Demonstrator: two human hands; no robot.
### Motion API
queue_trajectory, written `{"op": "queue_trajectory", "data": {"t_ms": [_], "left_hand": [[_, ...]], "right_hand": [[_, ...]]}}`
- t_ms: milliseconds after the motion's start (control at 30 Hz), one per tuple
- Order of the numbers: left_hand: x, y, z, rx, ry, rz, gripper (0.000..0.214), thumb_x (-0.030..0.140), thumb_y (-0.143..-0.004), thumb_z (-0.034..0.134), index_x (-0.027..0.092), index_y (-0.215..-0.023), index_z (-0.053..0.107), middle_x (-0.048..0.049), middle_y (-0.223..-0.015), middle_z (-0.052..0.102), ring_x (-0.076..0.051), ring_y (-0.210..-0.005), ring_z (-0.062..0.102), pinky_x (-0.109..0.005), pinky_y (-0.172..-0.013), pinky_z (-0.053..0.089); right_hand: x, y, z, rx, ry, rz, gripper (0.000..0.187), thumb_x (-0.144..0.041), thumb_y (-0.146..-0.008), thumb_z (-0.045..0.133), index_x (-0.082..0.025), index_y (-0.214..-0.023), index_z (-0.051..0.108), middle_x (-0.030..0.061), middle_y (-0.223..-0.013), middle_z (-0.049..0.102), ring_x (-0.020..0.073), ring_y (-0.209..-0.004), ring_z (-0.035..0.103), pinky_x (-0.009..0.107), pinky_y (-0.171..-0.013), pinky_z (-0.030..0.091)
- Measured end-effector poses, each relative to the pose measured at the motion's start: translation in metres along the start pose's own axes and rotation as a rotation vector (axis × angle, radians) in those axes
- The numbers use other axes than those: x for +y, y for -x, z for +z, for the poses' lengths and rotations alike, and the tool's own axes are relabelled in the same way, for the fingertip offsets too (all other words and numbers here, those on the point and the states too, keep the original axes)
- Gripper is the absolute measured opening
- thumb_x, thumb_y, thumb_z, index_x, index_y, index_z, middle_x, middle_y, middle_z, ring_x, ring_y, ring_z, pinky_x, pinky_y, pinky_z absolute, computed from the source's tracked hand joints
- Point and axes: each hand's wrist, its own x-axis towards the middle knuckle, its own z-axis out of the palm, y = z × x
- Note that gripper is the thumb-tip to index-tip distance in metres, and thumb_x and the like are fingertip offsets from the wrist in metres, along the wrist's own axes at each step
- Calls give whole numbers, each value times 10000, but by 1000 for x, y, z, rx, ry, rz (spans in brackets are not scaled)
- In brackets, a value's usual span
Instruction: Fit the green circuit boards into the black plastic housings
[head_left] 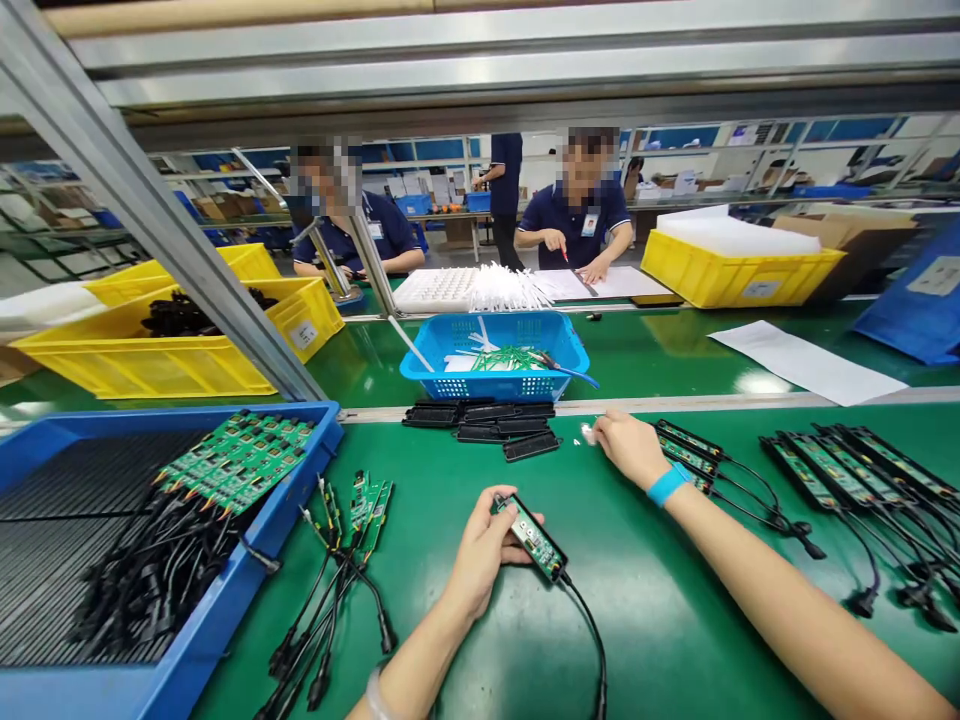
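My left hand (484,545) is closed around a black plastic housing with a green circuit board (534,540) seated in it; a black cable runs from its lower end. My right hand (628,448), with a blue band at the wrist, reaches to the far side of the mat. Its fingertips are pinched together at small whitish pieces (587,434); what lies between them is too small to make out. Left of these pieces is a pile of black housings (499,425). Beside my right wrist lie housings with boards inside (686,455).
Loose cabled boards (367,510) lie left of my left hand, near a blue tray (330,430) holding more. Further housings with boards (847,470) sit at right. A blue basket (495,385) and yellow bins (742,275) stand beyond. Two people sit opposite under a metal frame.
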Motion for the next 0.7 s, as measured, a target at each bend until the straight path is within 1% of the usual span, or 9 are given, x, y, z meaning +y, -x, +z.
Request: {"op": "queue_trajectory", "data": {"t_ms": [133,200,233,300,367,467,567,633,700], "left_hand": [[-4,-1,1,15,35,36,404,448,-767,580,189,-1025,406,-57,-798,691,-169,-647,657,-290,-574,523],[-5,-1,2,37,50,84,408,449,-744,608,181,-991,425,-30,-769,663,-155,-629,637,-276,-548,519],[-6,-1,2,58,56,110,407,446,-731,624,180,-975,436,-4,-741,634,-144,-614,621,-266,-534,517],[-8,-1,4,98,62,149,391,432,-719,644,182,-953,454,48,-689,555,-110,-573,578,-243,-513,509],[-9,1,6,97,73,156,377,418,-730,642,183,-960,458,73,-667,500,-86,-547,550,-237,-524,514],[-10,3,8,14,67,109,472,439,-773,613,177,-1114,419,21,-775,574,-127,-672,624,-298,-649,548],[-10,4,7,-32,-48,103,656,457,-800,587,186,-1310,277,-126,-1096,602,-205,-923,643,-356,-759,542],[-10,4,5,-52,-194,147,676,428,-806,581,192,-1344,245,-170,-1212,552,-200,-926,635,-336,-721,543],[-10,4,4,-84,-383,211,600,376,-805,577,193,-1313,315,-154,-1202,559,-160,-812,629,-295,-641,533]], "right_hand": [[-43,34,-3,-71,-119,-138,188,-236,-894,484,-176,-768,609,24,-724,600,147,-651,571,242,-601,441],[-68,59,-1,-141,-200,-237,125,-298,-879,543,-199,-903,615,10,-781,618,140,-683,591,224,-599,481],[-79,72,1,-173,-255,-304,222,-315,-845,597,-192,-1030,592,35,-878,622,157,-755,601,241,-637,508],[-95,93,6,-152,-228,-400,440,-267,-817,626,-165,-1226,500,93,-1034,597,209,-881,594,315,-735,535],[-103,106,10,-86,-143,-452,491,-181,-841,558,-132,-1312,427,134,-1089,574,248,-941,570,382,-782,536],[-96,110,6,-50,-54,-431,461,-119,-858,468,-114,-1317,425,144,-1077,565,249,-940,557,391,-790,536],[-66,105,-9,-44,70,-323,446,-112,-843,457,-123,-1289,468,130,-1013,569,237,-870,567,385,-756,540],[-38,104,-18,-23,209,-243,423,-110,-835,446,-114,-1253,514,132,-961,576,242,-812,577,396,-714,539],[-9,103,-25,-18,350,-176,405,-104,-828,440,-90,-1216,553,146,-944,583,255,-791,589,399,-693,532]]}}
